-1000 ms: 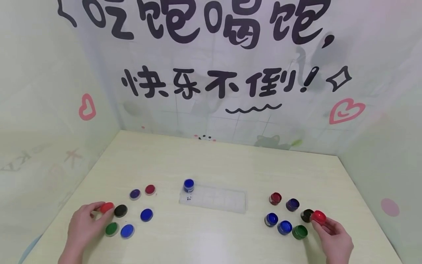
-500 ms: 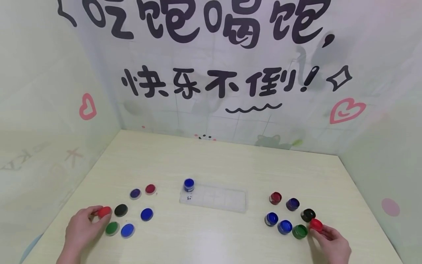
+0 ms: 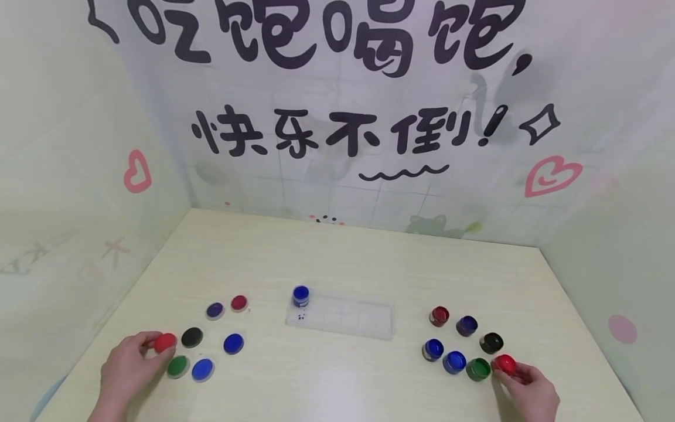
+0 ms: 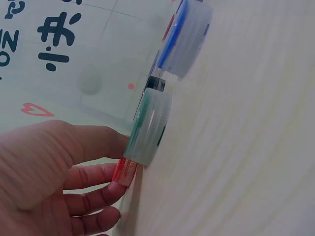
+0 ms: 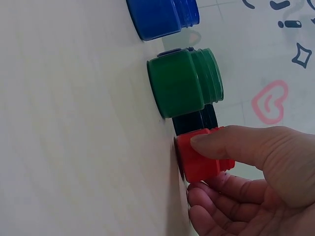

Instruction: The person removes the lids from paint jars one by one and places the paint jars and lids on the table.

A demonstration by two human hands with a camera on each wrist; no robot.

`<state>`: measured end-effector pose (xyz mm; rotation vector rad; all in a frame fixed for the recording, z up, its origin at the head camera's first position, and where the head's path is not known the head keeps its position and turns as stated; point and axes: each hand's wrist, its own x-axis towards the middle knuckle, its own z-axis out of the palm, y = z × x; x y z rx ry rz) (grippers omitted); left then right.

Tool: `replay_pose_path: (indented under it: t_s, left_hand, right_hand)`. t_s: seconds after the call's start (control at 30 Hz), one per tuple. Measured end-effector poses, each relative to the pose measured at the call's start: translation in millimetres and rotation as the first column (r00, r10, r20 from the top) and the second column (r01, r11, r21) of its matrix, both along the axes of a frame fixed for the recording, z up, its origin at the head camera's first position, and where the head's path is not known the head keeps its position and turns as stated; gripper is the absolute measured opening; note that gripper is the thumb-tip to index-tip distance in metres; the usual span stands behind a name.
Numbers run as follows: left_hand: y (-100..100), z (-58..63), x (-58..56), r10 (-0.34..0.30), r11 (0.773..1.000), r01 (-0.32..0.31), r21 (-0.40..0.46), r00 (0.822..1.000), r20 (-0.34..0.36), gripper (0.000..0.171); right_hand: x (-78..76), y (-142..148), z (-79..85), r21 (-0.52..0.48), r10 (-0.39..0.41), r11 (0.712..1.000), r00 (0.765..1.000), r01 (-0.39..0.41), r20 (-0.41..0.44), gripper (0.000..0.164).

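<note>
On the left of the table, my left hand (image 3: 126, 366) pinches a red paint lid (image 3: 166, 342) by its edges. A black lid (image 3: 192, 337) and a green lid (image 3: 177, 366) lie close by; in the left wrist view the green lid (image 4: 147, 128) partly covers the red one. Over on the right, my right hand (image 3: 529, 390) holds an uncapped red paint jar (image 3: 506, 364) between thumb and fingers. This jar stands upright at the tabletop, beside the green jar (image 3: 478, 369) and in front of the black jar (image 3: 491, 343).
Further lids, blue (image 3: 203, 370), purple (image 3: 214, 310) and dark red (image 3: 239, 303), lie at left. More open jars, including a dark red one (image 3: 439, 316), stand at right. A clear plastic tray (image 3: 348, 316) lies mid-table, with a blue jar (image 3: 301, 296) at its left end.
My right hand has brought the red jar down and nearer, from beside the black jar to next to the green one. The left hand has shifted the red lid slightly left and nearer.
</note>
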<state>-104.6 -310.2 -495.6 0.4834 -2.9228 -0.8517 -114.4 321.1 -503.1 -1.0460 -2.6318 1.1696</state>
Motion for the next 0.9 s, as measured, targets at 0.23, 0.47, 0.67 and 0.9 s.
replay_pose_path:
  t_s: [0.23,0.47,0.67,0.9]
  left_hand:
    - [-4.6,2.1,-0.9,-0.05,0.998,0.053,-0.034,0.996,0.077,0.06]
    - [-1.2,9.4,1.4,-0.044,0.998,0.046,-0.052,0.998,0.047,0.058]
    - [31.1,22.7,-10.3,-0.073,0.997,0.062,-0.043,0.943,-0.324,0.035]
    - [78.5,37.6,-36.5,-0.239,0.958,0.285,0.03,0.852,-0.465,0.036]
  right_hand:
    - [0.7,-2.0,2.5,0.027,0.031,0.999,0.999,-0.032,0.029,0.045]
    - [-1.3,8.3,-0.1,0.064,0.067,0.995,0.996,-0.071,0.057,0.067]
    - [-13.1,4.3,9.1,0.136,0.114,0.986,0.987,-0.098,-0.113,0.064]
    - [-24.6,-70.4,58.7,0.186,0.273,0.957,0.901,-0.221,-0.336,0.038]
